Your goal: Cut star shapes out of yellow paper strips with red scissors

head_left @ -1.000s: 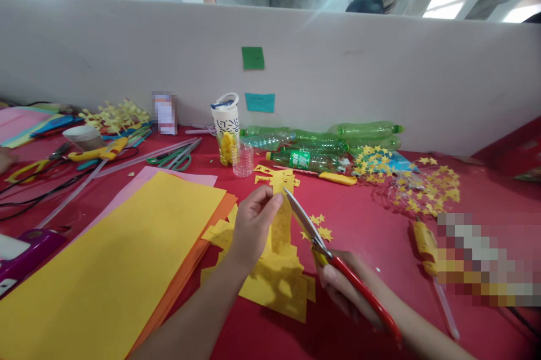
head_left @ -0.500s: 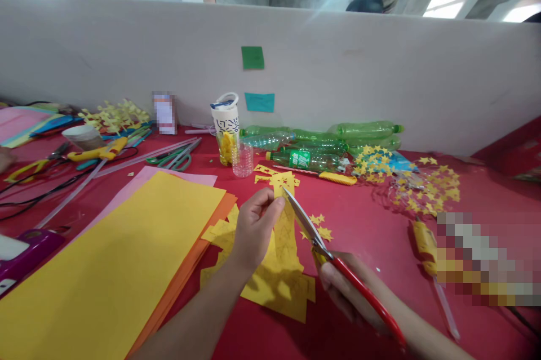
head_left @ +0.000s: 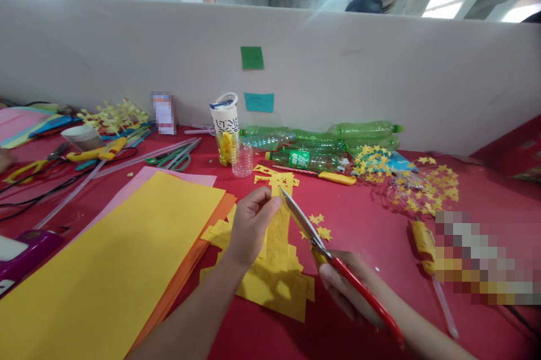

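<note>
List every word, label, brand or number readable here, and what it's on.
Nothing reads clearly.
Green label on the dark green bottle: white characters, too small and blurred.
White tumbler: dark marks, not legible.
Phone screen: pixelated, unreadable.

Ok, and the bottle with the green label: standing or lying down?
Lying down: the green-labelled bottle stretches sideways along the red table, its cap at the left end.
</note>
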### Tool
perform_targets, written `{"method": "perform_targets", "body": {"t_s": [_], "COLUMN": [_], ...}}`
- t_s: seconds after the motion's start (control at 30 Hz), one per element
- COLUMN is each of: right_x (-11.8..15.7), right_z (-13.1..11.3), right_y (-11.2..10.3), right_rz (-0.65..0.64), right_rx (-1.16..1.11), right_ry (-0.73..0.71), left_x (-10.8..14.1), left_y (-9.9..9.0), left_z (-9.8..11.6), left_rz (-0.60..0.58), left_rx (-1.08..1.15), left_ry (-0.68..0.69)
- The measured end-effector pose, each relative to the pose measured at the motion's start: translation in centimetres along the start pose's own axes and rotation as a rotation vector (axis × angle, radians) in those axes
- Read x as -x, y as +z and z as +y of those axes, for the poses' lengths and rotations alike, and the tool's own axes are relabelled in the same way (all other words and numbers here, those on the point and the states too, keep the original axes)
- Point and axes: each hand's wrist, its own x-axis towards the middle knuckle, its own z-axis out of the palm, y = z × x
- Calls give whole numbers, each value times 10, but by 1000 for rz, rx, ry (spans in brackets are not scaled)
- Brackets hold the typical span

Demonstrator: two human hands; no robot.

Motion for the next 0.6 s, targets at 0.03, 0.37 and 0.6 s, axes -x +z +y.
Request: {"method": "perform_targets", "body": {"t_s": [0.03,0.37,0.6], "right_x": [0,-2,1], "right_z": [0,5,15], "right_y": [0,-1,0], "right_rz": [2,1,58], "right_rx": [-4,25,-14], "right_ry": [2,-8,-106], "left_x": [0,-4,-9], "left_y": [-1,-4,2], "left_z": [0,4,-8], "left_rz": [-4,2,-172], "left_rx": [16,157,153], "left_ry": [-7,-113,-371]}}
